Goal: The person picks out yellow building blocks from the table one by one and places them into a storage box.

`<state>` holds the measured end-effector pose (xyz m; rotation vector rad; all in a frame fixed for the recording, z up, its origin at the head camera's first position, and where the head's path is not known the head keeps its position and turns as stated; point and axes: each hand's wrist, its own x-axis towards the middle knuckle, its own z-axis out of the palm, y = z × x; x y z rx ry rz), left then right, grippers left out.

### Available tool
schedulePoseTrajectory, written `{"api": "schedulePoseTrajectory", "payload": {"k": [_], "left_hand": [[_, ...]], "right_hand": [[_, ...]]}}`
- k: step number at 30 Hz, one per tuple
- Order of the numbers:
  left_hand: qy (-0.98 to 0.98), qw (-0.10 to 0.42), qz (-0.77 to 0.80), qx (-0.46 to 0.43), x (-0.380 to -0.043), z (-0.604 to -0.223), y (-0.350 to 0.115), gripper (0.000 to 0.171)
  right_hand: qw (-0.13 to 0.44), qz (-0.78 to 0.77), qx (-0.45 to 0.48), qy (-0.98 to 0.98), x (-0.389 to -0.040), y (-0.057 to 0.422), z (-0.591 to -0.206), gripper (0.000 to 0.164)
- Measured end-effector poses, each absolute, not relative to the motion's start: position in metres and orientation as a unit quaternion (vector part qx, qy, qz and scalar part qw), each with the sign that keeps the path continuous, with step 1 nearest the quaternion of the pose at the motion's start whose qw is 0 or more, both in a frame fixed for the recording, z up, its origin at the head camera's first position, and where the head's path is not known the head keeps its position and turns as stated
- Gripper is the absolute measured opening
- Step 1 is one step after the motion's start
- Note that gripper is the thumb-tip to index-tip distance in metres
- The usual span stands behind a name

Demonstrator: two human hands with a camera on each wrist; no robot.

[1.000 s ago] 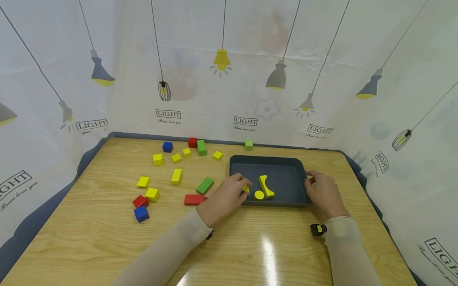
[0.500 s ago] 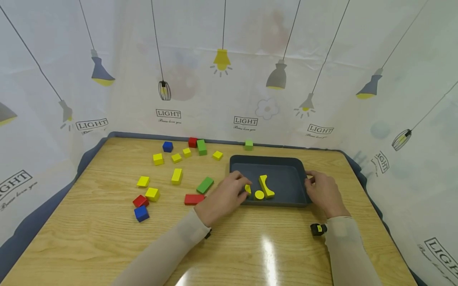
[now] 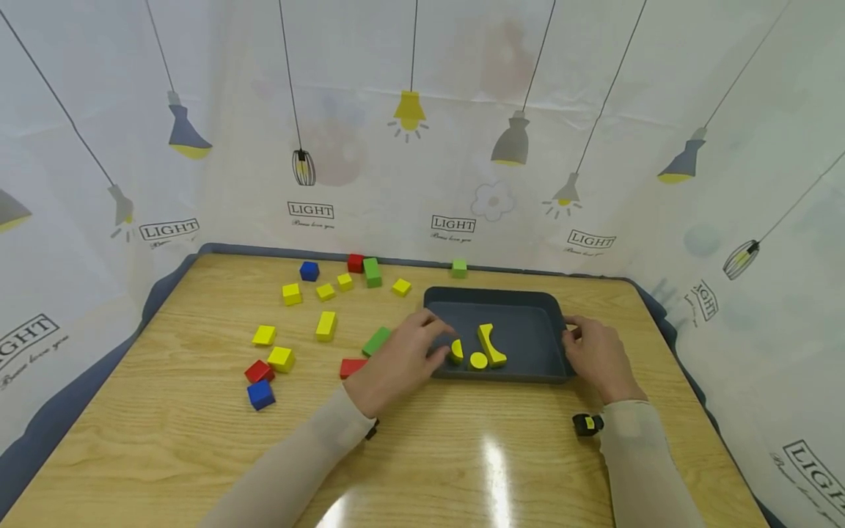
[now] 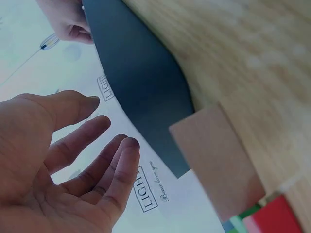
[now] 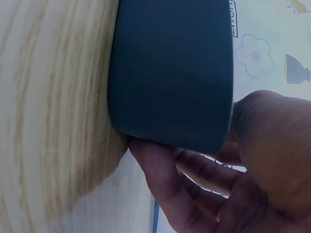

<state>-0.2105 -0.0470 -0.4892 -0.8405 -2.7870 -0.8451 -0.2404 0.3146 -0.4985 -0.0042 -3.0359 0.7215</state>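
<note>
A yellow half-round block (image 3: 457,350) lies inside the dark tray (image 3: 531,334), near its left end. The left hand (image 3: 399,359) is just beside it. Its thumb and fingers are apart and loosely bent, with nothing between them. I can't tell if a fingertip touches the block.

Next to the half-round block is a yellow round block (image 3: 478,360). Just past that is a long yellow block with a scooped-out side (image 3: 490,347). The right hand (image 3: 597,359) holds the other end of the tray, with its fingers bent against the end wall.

The tray sits on a wooden table (image 3: 462,469). On the left, the left hand hides part of a red flat block (image 3: 352,368) and a green block (image 3: 378,341). A yellow long block (image 3: 326,326) lies a bit further out.

More blocks are spread around. A red block (image 3: 260,372) and a blue cube (image 3: 261,394) are close together on the left side. Near the back edge are another blue cube (image 3: 309,271), a red cube (image 3: 356,263) and some yellow blocks. A light green cube (image 3: 458,268) is behind the tray. Lamps are drawn on the white cloth (image 3: 370,73) at the back.
</note>
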Motion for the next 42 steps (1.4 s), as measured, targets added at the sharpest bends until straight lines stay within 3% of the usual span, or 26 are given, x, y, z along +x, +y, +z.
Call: {"api": "schedulePoseTrajectory", "payload": {"k": [15, 21, 42], "left_hand": [[-0.926, 0.09, -0.258, -0.26, -0.211, -0.482, -0.065, 0.034], [-0.932, 0.079, -0.263, -0.235, -0.209, -0.481, -0.078, 0.035], [-0.95, 0.123, -0.224, -0.179, -0.2, -0.486, -0.145, 0.038]], "right_hand": [[0.014, 0.232, 0.004, -0.973, -0.24, 0.316, -0.5, 0.045], [0.012, 0.233, 0.008, -0.972, -0.24, 0.317, -0.5, 0.046], [0.008, 0.24, 0.003, -0.971, -0.241, 0.317, -0.502, 0.046]]}}
